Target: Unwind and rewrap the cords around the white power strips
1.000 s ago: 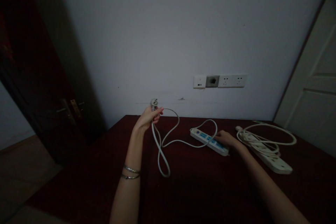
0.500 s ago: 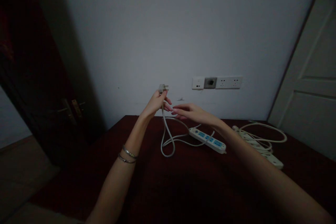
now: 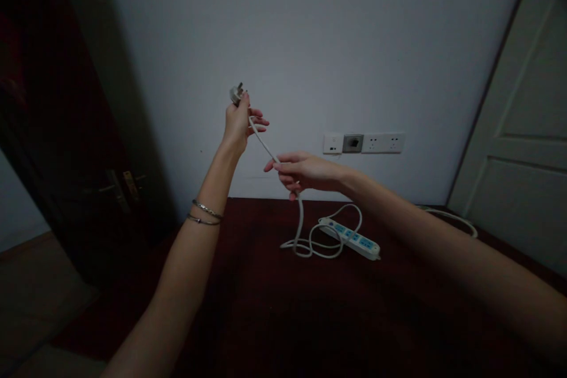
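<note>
I count two hands: the left hand pinches one plug, its other fingers loosely spread; the right hand curls lightly around one cord. The plug is raised above the table, prongs pointing up and rightward. One power strip lies there, long axis slanting far-left to near-right.
</note>
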Motion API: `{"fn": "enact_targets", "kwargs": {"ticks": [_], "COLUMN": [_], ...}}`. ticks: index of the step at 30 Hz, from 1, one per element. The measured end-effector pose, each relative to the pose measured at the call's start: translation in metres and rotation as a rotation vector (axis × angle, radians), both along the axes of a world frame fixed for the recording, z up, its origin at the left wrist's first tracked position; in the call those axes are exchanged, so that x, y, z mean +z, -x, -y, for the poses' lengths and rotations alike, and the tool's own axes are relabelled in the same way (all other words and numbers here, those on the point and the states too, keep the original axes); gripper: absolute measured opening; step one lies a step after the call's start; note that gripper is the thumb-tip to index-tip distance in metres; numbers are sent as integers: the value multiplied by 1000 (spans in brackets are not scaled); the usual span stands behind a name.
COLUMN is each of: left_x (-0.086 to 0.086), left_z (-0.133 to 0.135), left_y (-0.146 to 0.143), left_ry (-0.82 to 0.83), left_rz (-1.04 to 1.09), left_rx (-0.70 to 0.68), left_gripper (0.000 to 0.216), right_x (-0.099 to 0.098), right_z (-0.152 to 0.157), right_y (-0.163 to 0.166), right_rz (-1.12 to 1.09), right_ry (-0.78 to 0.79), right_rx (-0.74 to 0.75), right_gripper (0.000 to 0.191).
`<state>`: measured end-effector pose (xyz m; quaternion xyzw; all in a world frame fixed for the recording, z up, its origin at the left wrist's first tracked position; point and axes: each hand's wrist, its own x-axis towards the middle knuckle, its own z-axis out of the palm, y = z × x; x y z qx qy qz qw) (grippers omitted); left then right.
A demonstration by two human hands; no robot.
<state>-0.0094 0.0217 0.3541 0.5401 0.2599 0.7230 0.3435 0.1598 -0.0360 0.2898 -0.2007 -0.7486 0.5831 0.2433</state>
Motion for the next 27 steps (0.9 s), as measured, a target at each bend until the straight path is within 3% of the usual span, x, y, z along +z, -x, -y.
{"fn": "enact_targets", "kwargs": {"ticks": [3, 6, 8, 10, 12, 15, 17, 21, 27], "left_x": [-9, -47, -88, -137, -188, -253, -284, -317, -324], "left_z": [-16, -46, -69, -90, -103, -110, -110, -112, -127], "left_y": [10, 4, -11, -34, -58, -92, -110, -138, -146], "left_ry": [-11, 48, 126, 226, 252, 264, 221, 125, 49], "left_rz": [2, -43, -164, -425, -840, -1049, -1174, -1397, -1560], "left_rx": [-124, -287, -305, -335, -255, -227, -254, -328, -304], "left_gripper": [44, 53, 52, 50, 41, 44, 57, 65, 59], "right_x": [36, 82, 110, 132, 148, 160, 163, 159, 146], "right_z": [-3, -8, -11, -12, -13, -10, -6, 0, -4], "right_y": [-19, -40, -53, -65, -75, -90, -100, -122, -152], "right_rz": [-91, -158, -160, -188, -264, -338, -344, -334, -190], "right_ry": [-123, -276, -364, -411, -394, -345, -325, -309, -325], "right_rx": [-165, -379, -536, -699, -844, -948, -979, -1045, -1076], "right_gripper": [17, 21, 35, 59, 51, 22, 22, 24, 15]}}
